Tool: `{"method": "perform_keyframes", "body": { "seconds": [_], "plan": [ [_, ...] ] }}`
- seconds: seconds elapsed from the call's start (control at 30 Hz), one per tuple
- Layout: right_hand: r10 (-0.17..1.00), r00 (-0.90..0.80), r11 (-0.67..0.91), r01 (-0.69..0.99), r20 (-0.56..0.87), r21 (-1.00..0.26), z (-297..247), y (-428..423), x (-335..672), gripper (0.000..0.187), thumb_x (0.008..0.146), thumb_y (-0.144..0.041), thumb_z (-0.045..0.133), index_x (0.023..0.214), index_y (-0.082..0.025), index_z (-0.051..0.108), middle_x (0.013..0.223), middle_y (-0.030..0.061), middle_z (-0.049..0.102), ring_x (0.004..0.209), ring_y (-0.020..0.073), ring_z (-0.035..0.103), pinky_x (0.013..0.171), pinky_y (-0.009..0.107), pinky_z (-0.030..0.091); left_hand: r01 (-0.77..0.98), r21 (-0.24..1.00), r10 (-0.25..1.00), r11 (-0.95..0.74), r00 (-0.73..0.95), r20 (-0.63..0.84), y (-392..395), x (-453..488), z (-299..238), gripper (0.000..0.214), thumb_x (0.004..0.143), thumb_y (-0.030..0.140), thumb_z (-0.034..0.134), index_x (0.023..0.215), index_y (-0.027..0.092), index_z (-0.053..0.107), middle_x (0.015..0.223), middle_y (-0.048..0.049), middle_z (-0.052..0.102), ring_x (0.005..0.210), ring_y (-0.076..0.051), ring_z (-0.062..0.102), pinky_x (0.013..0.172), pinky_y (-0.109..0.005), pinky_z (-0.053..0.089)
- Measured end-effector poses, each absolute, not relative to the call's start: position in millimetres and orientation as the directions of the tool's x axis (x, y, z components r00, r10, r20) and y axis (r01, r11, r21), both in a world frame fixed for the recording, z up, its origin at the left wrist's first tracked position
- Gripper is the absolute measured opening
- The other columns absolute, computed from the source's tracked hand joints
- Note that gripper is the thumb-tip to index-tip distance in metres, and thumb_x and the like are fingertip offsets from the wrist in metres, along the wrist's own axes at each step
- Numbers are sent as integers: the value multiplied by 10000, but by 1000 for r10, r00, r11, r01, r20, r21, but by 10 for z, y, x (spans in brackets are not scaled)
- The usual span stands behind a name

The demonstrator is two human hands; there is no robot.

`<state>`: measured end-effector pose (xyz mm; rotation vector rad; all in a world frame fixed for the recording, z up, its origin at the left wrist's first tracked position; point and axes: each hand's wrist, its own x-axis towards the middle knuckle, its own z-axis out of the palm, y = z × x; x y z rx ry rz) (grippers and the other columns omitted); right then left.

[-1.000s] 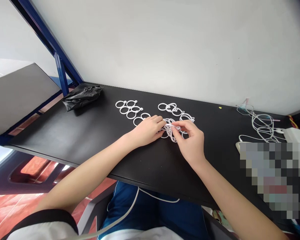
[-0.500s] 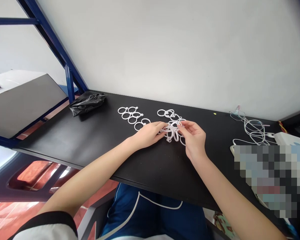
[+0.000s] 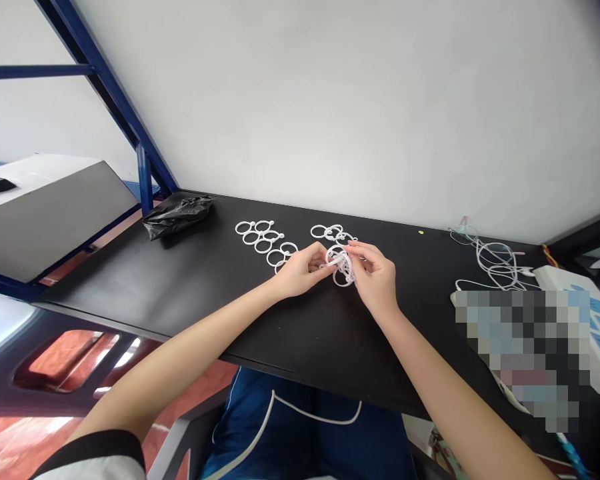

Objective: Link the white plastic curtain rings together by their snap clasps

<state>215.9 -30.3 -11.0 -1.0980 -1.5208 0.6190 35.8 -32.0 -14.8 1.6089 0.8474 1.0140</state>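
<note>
White curtain rings with small eyelets are gathered in a tangled bunch between my two hands, above the black table. My left hand pinches a ring at the left side of the bunch with thumb and fingers. On the other side, my right hand has its thumb and fingertips closed on a ring. Fingers partly cover the bunch, so which rings are linked is hard to make out. Left of my left hand, several white rings lie in a slanting row, some overlapping. A few more rings lie just behind the bunch.
A crumpled black plastic bag lies at the table's back left. Eyeglasses, a coiled white cable, a pixelated object and a white box with blue markings are at the right. The black table meets a white wall.
Both hands have drawn slightly closer together, and the ring bunch is more compact between them. My right hand has shifted a little left. The view has tilted slightly.
</note>
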Motion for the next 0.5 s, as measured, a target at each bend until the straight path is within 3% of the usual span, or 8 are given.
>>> {"method": "perform_keyframes", "body": {
  "seconds": [0.1, 0.17, 0.23, 0.4, 0.5],
  "plan": [
    [869, -14, 457, 407, 495, -791, -92, -332, 2155, 260, 897, -260, 525, 1044, -206, 732, 1169, 115, 690, 1017, 232, 686, 793, 389, 599, -69, 978, 906, -195, 370, 207, -305, 408, -171, 314, 858, 401, 669, 869, 181, 445, 936, -37, 633, 878, -139, 646, 786, -289, 514],
    [892, 22, 414, 358, 451, -837, -82, -329, 2146, 363, 873, -268, 570, 1224, -203, 638, 1167, 122, 692, 949, 219, 706, 798, 392, 601, -124, 976, 916, -179, 341, 211, -284, 431, -180, 314, 849, 379, 686, 863, 181, 443, 931, -34, 641, 877, -135, 650, 786, -285, 511],
    [923, 98, 340, 242, 372, -909, -74, -311, 2139, 498, 807, -284, 670, 1284, -193, 560, 1109, 119, 713, 895, 214, 719, 806, 394, 601, -167, 972, 929, -166, 305, 211, -259, 440, -184, 317, 833, 357, 709, 856, 179, 448, 930, -33, 652, 883, -133, 656, 821, -297, 514],
    [950, 211, 223, 58, 230, -973, -52, -253, 2150, 270, 672, -342, 805, 804, -159, 659, 810, 81, 725, 757, 218, 708, 723, 373, 596, -212, 969, 955, -129, 238, 179, -218, 438, -192, 324, 835, 363, 712, 844, 176, 446, 941, -37, 667, 945, -149, 665, 886, -328, 515],
    [937, 253, 239, 40, 241, -970, -64, -233, 2163, 264, 675, -341, 802, 829, -163, 682, 816, 75, 725, 774, 220, 704, 740, 385, 591, -174, 978, 958, -118, 241, 158, -222, 444, -197, 319, 869, 410, 667, 860, 180, 446, 911, -31, 656, 964, -164, 662, 848, -315, 520]
  ]
}}
